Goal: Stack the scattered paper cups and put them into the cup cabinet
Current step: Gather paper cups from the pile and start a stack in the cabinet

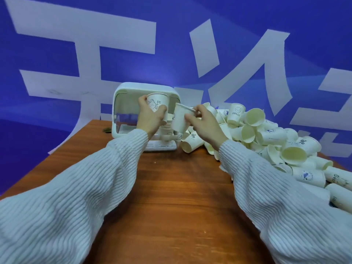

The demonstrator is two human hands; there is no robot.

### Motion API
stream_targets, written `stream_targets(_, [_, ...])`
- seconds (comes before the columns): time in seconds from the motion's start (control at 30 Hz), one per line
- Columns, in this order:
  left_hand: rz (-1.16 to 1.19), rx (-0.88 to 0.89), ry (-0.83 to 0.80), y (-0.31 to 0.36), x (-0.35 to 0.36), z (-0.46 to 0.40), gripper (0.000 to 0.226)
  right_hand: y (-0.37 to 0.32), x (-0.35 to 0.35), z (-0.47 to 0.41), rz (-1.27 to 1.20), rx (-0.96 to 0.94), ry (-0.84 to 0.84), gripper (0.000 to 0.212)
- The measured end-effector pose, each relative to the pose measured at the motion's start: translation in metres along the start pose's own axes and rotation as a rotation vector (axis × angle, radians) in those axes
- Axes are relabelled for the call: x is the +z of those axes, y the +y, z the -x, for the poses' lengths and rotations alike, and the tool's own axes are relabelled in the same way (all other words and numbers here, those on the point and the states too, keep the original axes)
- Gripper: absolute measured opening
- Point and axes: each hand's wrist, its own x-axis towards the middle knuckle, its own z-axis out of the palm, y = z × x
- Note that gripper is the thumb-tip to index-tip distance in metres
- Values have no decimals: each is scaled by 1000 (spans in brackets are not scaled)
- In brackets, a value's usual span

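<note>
My left hand [150, 117] grips a white paper cup with a bear drawing and "Hi" [158, 103], upright, in front of the open white cup cabinet [122, 103]. My right hand [204, 121] holds a plain white paper cup [181, 119] by its rim, tilted, just right of the first cup. Below both hands a short stack of cups [167, 130] stands at the cabinet's front. A big heap of scattered paper cups [266, 136] lies to the right on the wooden table [171, 187].
The cabinet's folded-down door or tray [160, 146] lies on the table before it. A blue backdrop with large white characters [114, 54] rises behind the table. The table's left edge runs diagonally from the cabinet toward me.
</note>
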Motion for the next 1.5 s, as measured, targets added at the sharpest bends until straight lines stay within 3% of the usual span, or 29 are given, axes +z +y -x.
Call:
stream_targets(0.1, [-139,55,161,-4,-29,-16,65,-2,10,-25,118,-109,48,21])
stream_targets(0.3, [-248,108,180,-11,-57,-31,79,-9,29,-65,315,-254,73,22])
stream_targets(0.5, [-357,233,104,-29,-52,-35,91,-6,47,-82,669,-263,-165,26])
stream_targets(0.63, [-467,238,69,-35,-47,-41,83,7,62,-79,871,-325,-303,26])
stream_targets(0.8, [-423,233,72,-30,-37,-47,72,16,68,-83,748,-221,-496,30])
stream_targets(0.9, [-436,284,49,-25,-27,-57,74,17,57,-80,523,-183,-332,53])
stream_targets(1.03, [-514,322,-13,-21,-9,-69,79,25,42,-67,332,-164,-113,48])
stream_targets(1.2, [-745,288,-181,-32,13,-75,84,38,23,-52,310,-127,-44,39])
stream_targets(1.3, [-984,306,-180,-43,21,-68,95,47,13,-43,330,-123,-30,39])
stream_targets(1.5, [-1204,265,-179,-54,23,-60,78,61,-8,-26,333,-83,-14,42])
